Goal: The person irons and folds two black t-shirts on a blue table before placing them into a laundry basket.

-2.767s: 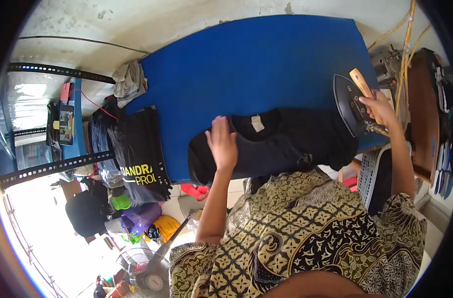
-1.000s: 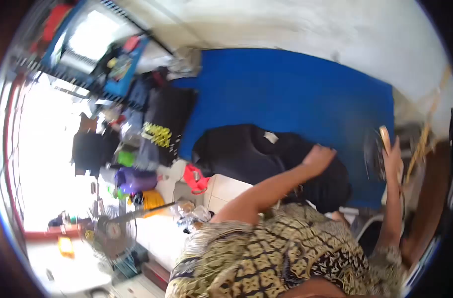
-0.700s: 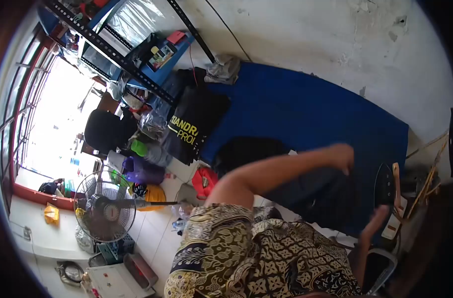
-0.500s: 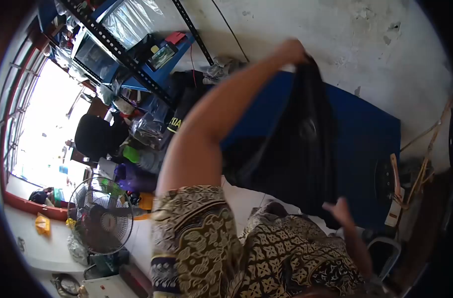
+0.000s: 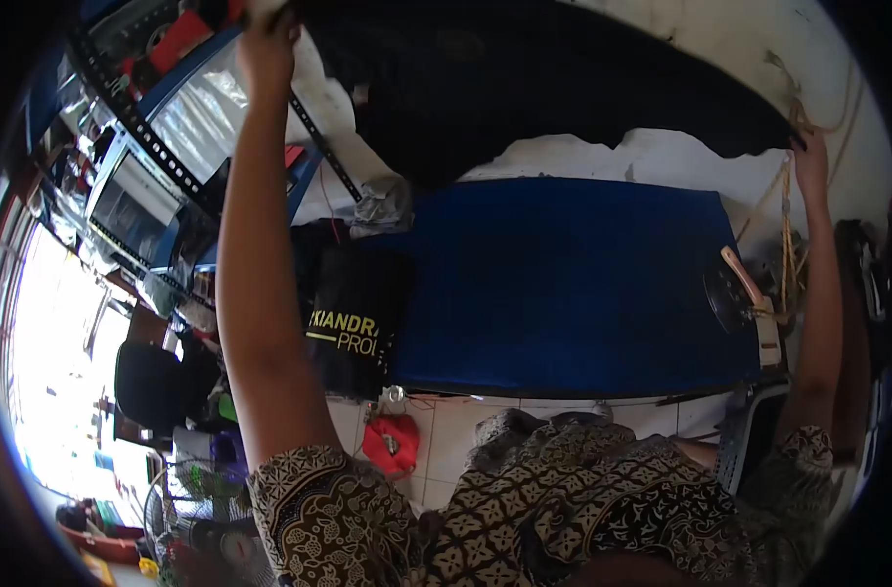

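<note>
A wide black leather-like sheet (image 5: 524, 78) with a wavy, uneven lower edge hangs spread in the air between my hands. My left hand (image 5: 269, 49), raised high at the top left, is closed on one end; its fingertips are partly cut off by the frame edge. At the right, my right hand (image 5: 808, 157) pinches the opposite corner. Below the sheet lies a blue-topped table (image 5: 563, 284), with a gap of wall showing between them.
A black bag with yellow lettering (image 5: 353, 328) sits at the table's left end. A tool with a wooden handle (image 5: 742, 274) is by the right end, near hanging ropes (image 5: 786, 225). Metal shelving (image 5: 153, 137) and a fan (image 5: 206, 523) stand left. A red item (image 5: 390, 442) lies on the floor.
The black sheet has gone from hanging bunched over the table to being spread wide and lifted. My left hand moved up and left; my right hand rose at the right.
</note>
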The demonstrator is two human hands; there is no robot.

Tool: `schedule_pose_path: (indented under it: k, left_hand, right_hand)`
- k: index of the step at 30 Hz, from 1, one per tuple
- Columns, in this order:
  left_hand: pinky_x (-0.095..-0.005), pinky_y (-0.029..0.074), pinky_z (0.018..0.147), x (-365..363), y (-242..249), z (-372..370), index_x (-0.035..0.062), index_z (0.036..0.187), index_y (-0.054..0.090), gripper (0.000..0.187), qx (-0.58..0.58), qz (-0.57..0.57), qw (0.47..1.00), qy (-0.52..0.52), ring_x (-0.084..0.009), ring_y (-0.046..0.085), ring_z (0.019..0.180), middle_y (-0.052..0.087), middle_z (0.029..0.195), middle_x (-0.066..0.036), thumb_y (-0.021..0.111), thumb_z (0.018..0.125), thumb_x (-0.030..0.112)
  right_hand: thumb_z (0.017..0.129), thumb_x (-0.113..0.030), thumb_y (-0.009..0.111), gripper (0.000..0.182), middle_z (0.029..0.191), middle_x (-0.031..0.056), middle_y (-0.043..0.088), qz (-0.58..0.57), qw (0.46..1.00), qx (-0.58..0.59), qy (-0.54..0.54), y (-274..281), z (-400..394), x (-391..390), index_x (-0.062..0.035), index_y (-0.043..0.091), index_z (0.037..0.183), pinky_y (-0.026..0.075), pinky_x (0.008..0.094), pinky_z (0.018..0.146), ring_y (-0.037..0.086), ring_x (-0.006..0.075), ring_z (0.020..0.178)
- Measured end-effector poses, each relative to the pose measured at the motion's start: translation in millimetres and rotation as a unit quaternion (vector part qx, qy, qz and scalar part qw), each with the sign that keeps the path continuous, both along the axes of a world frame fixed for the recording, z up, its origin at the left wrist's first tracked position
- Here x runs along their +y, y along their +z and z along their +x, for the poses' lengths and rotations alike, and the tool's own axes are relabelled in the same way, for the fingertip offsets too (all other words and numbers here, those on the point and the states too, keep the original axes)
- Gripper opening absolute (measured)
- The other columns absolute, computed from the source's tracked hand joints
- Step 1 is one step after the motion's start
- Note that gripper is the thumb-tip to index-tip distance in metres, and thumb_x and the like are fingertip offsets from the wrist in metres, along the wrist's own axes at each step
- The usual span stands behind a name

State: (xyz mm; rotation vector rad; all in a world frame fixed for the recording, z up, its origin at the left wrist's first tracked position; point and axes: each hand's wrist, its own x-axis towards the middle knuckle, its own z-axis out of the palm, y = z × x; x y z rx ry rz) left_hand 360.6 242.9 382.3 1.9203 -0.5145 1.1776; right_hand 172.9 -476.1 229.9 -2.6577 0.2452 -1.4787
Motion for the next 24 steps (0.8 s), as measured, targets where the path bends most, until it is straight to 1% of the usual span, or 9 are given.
schedule_pose_path:
  k: [2, 4, 7, 10, 15, 19, 20, 22, 24]
  left_hand:
    - [-0.0268, 0.045, 0.061, -24, -54, -66, -0.001, 0.092, 0.063, 0.02, 0.006, 0.025, 0.998, 0.055, -0.0136, 0.059, 0.066, 0.064, 0.073, -0.009, 0.055, 0.082, 0.014]
    - [-0.0257, 0.045, 0.066, -18, -113, -91, -0.0036, 0.093, 0.061, 0.017, 0.097, 0.033, 0.993, 0.055, -0.012, 0.058, 0.071, 0.063, 0.076, -0.009, 0.053, 0.083, 0.007]
    - [-0.0239, 0.045, 0.073, -17, -217, -112, -0.0009, 0.097, 0.061, 0.019, 0.145, -0.1, 0.984, -0.042, -0.011, 0.057, 0.082, 0.063, 0.085, -0.007, 0.048, 0.083, 0.0]
    - [-0.0228, 0.045, 0.074, -19, -291, -144, 0.0006, 0.102, 0.059, 0.022, 0.179, -0.042, 0.983, -0.012, -0.0115, 0.056, 0.087, 0.061, 0.093, -0.006, 0.045, 0.085, -0.001]
    - [-0.0278, 0.049, 0.071, -33, -376, -188, 0.0031, 0.105, 0.055, 0.022, 0.38, -0.401, 0.833, -0.029, -0.018, 0.056, 0.088, 0.058, 0.094, -0.008, 0.044, 0.086, -0.001]
    - [-0.0308, 0.052, 0.068, -27, -437, -211, 0.0013, 0.1, 0.052, 0.015, 0.427, -0.487, 0.746, 0.152, -0.0196, 0.055, 0.086, 0.049, 0.105, -0.009, 0.044, 0.088, 0.004]
    - [-0.0324, 0.05, 0.065, -42, -447, -218, -0.001, 0.098, 0.05, 0.013, 0.374, -0.47, 0.769, 0.22, -0.0194, 0.055, 0.083, 0.044, 0.11, -0.012, 0.047, 0.087, 0.005]
    - [-0.0351, 0.047, 0.063, -80, -451, -242, -0.0021, 0.097, 0.05, 0.015, 0.34, -0.035, 0.876, 0.341, -0.0219, 0.054, 0.079, 0.049, 0.102, -0.014, 0.052, 0.084, 0.004]
    - [-0.037, 0.044, 0.066, -125, -452, -264, -0.0003, 0.096, 0.051, 0.028, 0.405, 0.107, 0.881, 0.218, -0.0285, 0.053, 0.074, 0.053, 0.089, -0.015, 0.064, 0.077, 0.016]
  right_hand:
    - [0.079, -0.011, 0.055, 0.029, 0.106, 0.0128, 0.059, -0.044, 0.996, -0.063, 0.046, -31, -10, -12, -0.0013, 0.058, 0.106, 0.043, 0.0307, 0.076, 0.057, 0.027, 0.096]
    - [0.075, 0.002, 0.047, 0.037, 0.116, 0.0062, 0.055, 0.405, 0.884, 0.128, 0.195, -50, -42, 49, -0.0031, 0.058, 0.11, 0.042, 0.0261, 0.08, 0.054, 0.0191, 0.101]
    - [0.068, 0.01, 0.04, 0.048, 0.121, 0.0045, 0.051, 0.53, 0.809, 0.118, 0.224, -87, -69, 92, -0.0045, 0.059, 0.11, 0.039, 0.0236, 0.085, 0.051, 0.0152, 0.103]
    - [0.064, 0.012, 0.033, 0.056, 0.116, 0.0054, 0.053, 0.589, 0.769, 0.084, 0.234, -147, -79, 109, -0.0059, 0.058, 0.112, 0.035, 0.0307, 0.093, 0.049, 0.0182, 0.107]
    - [0.058, 0.019, 0.032, 0.053, 0.095, 0.0101, 0.058, 0.34, 0.911, 0.142, 0.187, -230, -102, 109, -0.0026, 0.066, 0.091, 0.036, 0.0264, 0.091, 0.053, 0.0212, 0.1]
    - [0.059, 0.018, 0.032, 0.05, 0.091, 0.0097, 0.058, 0.395, 0.845, 0.281, 0.227, -307, -142, 91, -0.0024, 0.066, 0.089, 0.04, 0.027, 0.086, 0.055, 0.0211, 0.093]
    - [0.061, 0.017, 0.033, 0.046, 0.089, 0.0101, 0.058, 0.4, 0.826, 0.335, 0.212, -330, -156, 84, -0.0022, 0.065, 0.089, 0.042, 0.0271, 0.08, 0.056, 0.0208, 0.088]
    - [0.064, 0.015, 0.035, 0.043, 0.087, 0.0105, 0.058, 0.403, 0.801, 0.396, 0.2, -361, -172, 84, -0.0021, 0.065, 0.09, 0.044, 0.0272, 0.074, 0.057, 0.0205, 0.083]
    - [0.073, 0.006, 0.047, 0.023, 0.077, 0.0113, 0.059, 0.457, 0.816, 0.333, 0.122, -374, -182, 97, -0.0018, 0.062, 0.088, 0.044, 0.0294, 0.062, 0.058, 0.0197, 0.07]
